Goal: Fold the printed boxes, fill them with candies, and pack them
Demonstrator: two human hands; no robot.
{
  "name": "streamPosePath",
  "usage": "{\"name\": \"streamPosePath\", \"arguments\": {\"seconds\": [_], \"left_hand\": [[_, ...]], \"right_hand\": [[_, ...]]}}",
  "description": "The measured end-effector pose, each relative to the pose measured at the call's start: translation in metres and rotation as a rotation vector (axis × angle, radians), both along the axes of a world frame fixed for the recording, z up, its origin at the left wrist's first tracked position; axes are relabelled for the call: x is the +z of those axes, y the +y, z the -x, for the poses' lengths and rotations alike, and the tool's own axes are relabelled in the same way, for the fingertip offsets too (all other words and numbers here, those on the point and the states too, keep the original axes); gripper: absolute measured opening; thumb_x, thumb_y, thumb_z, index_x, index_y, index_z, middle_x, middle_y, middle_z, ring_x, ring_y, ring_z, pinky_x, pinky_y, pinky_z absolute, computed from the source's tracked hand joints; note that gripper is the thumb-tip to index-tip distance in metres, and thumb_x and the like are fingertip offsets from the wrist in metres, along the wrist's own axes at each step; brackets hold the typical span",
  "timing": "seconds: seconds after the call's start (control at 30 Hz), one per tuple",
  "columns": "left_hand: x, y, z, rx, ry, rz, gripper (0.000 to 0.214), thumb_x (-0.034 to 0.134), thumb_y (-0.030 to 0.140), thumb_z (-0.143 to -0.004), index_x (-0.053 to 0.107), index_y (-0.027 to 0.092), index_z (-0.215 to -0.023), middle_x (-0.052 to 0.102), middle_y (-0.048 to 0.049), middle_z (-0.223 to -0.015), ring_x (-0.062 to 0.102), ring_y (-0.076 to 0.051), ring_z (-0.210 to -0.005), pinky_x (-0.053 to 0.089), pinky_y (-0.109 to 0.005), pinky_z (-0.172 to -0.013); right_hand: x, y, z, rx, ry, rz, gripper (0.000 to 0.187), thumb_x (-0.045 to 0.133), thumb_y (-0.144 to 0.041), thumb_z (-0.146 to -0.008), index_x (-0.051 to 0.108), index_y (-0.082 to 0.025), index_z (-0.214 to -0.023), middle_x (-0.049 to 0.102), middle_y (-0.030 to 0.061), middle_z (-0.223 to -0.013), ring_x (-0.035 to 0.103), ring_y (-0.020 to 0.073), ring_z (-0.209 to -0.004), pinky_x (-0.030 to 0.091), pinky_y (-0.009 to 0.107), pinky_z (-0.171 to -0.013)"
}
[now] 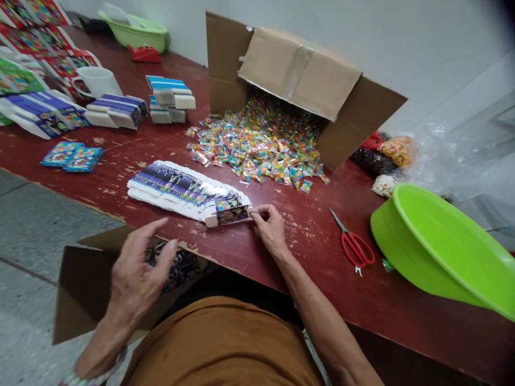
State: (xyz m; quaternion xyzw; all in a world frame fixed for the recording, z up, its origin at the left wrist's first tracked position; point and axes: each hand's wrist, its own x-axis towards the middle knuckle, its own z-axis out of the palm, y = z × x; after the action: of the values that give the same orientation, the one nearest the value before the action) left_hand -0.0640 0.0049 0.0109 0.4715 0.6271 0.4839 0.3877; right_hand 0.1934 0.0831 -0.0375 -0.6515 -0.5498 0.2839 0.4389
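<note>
A fanned row of flat printed carton blanks lies on the dark red table in front of me. My right hand pinches the tab of the nearest blank at the row's right end. My left hand hovers below the table edge, fingers loosely spread and holding nothing, over a cardboard box on the floor that holds dark packets. Behind the row, a big cardboard box lies on its side with a heap of small colourful sweet packets spilling from it.
Red-handled scissors lie right of my right hand, beside a green basin. Stacks of flat blue cartons, a white mug, small blue packs and another green basin occupy the left and back.
</note>
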Motion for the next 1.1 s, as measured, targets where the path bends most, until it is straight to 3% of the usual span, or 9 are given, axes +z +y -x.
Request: {"name": "streamPosePath", "arguments": {"seconds": [0.1, 0.17, 0.37, 0.47, 0.63, 0.77, 0.9, 1.0, 1.1], "left_hand": [[0.016, 0.006, -0.021, -0.015, 0.209, -0.216, 0.046, 0.082, 0.030, -0.073, 0.070, 0.031, -0.117, 0.064, -0.0017, -0.133, 0.049, -0.032, -0.133, 0.045, -0.036, -0.108], [0.023, 0.008, -0.025, -0.118, 0.129, -0.184, 0.045, 0.082, 0.034, -0.073, 0.072, 0.030, -0.117, 0.066, -0.0031, -0.131, 0.050, -0.032, -0.133, 0.039, -0.037, -0.113], [0.019, 0.002, -0.040, -0.816, -0.538, 0.508, 0.050, 0.073, 0.055, -0.078, 0.074, 0.020, -0.113, 0.077, -0.0130, -0.110, 0.070, -0.032, -0.101, 0.053, -0.041, -0.093], [0.006, -0.006, -0.053, -0.983, -0.782, 0.651, 0.052, 0.078, 0.054, -0.074, 0.073, 0.016, -0.109, 0.077, -0.0119, -0.090, 0.074, -0.027, -0.080, 0.056, -0.035, -0.074], [-0.005, -0.017, -0.062, -0.780, -0.751, 0.566, 0.037, 0.080, 0.042, -0.077, 0.069, 0.014, -0.099, 0.075, -0.0077, -0.077, 0.073, -0.020, -0.064, 0.055, -0.027, -0.061], [-0.002, -0.017, -0.063, -0.530, -0.665, 0.540, 0.036, 0.082, 0.042, -0.075, 0.064, 0.015, -0.092, 0.074, -0.0050, -0.067, 0.069, -0.019, -0.050, 0.054, -0.027, -0.052], [-0.002, -0.010, -0.066, -0.439, -0.586, 0.421, 0.037, 0.083, 0.044, -0.073, 0.067, 0.015, -0.090, 0.074, -0.0035, -0.068, 0.068, -0.017, -0.058, 0.055, -0.027, -0.058], [-0.007, -0.004, -0.069, -0.438, -0.401, 0.291, 0.034, 0.079, 0.044, -0.078, 0.070, 0.015, -0.093, 0.077, -0.0050, -0.085, 0.071, -0.019, -0.078, 0.055, -0.025, -0.071], [-0.013, -0.005, -0.070, -0.299, -0.325, 0.114, 0.050, 0.082, 0.040, -0.075, 0.061, 0.019, -0.116, 0.077, -0.0053, -0.104, 0.072, -0.021, -0.093, 0.057, -0.029, -0.081]], "right_hand": [[0.017, -0.007, -0.014, 0.243, 0.176, 0.021, 0.025, 0.061, -0.044, -0.087, 0.061, -0.020, -0.082, 0.063, -0.0014, -0.075, 0.056, 0.0143, -0.067, 0.045, 0.026, -0.066], [0.032, -0.016, -0.020, 0.437, 0.294, 0.028, 0.024, 0.061, -0.043, -0.089, 0.061, -0.020, -0.085, 0.063, -0.0019, -0.076, 0.056, 0.0133, -0.067, 0.045, 0.025, -0.065], [0.066, -0.043, -0.008, 0.714, 0.407, 0.082, 0.020, 0.061, -0.041, -0.093, 0.060, -0.021, -0.092, 0.064, -0.0011, -0.083, 0.059, 0.0130, -0.074, 0.050, 0.027, -0.073], [0.068, -0.048, 0.001, 0.775, 0.454, 0.102, 0.020, 0.061, -0.041, -0.094, 0.060, -0.021, -0.093, 0.063, -0.0015, -0.082, 0.059, 0.0122, -0.072, 0.051, 0.026, -0.071], [0.064, -0.054, 0.005, 0.695, 0.545, 0.138, 0.021, 0.060, -0.039, -0.095, 0.063, -0.022, -0.107, 0.067, 0.0019, -0.094, 0.062, 0.0135, -0.080, 0.053, 0.027, -0.072], [0.058, -0.061, 0.008, 0.625, 0.662, 0.184, 0.051, 0.080, -0.035, -0.079, 0.057, -0.025, -0.124, 0.066, 0.0045, -0.112, 0.063, 0.0150, -0.091, 0.055, 0.027, -0.076], [0.046, -0.069, 0.020, 0.575, 0.683, 0.310, 0.037, 0.079, -0.043, -0.076, 0.063, -0.020, -0.099, 0.066, -0.0002, -0.081, 0.060, 0.0120, -0.062, 0.051, 0.025, -0.056], [0.042, -0.071, 0.030, 0.382, 0.606, 0.229, 0.025, 0.073, -0.041, -0.079, 0.062, -0.018, -0.081, 0.059, -0.0032, -0.065, 0.051, 0.0093, -0.052, 0.043, 0.022, -0.048], [0.044, -0.070, 0.034, 0.266, 0.501, 0.154, 0.018, 0.071, -0.035, -0.079, 0.063, -0.018, -0.079, 0.062, -0.0025, -0.067, 0.052, 0.0094, -0.055, 0.043, 0.021, -0.052]]}}
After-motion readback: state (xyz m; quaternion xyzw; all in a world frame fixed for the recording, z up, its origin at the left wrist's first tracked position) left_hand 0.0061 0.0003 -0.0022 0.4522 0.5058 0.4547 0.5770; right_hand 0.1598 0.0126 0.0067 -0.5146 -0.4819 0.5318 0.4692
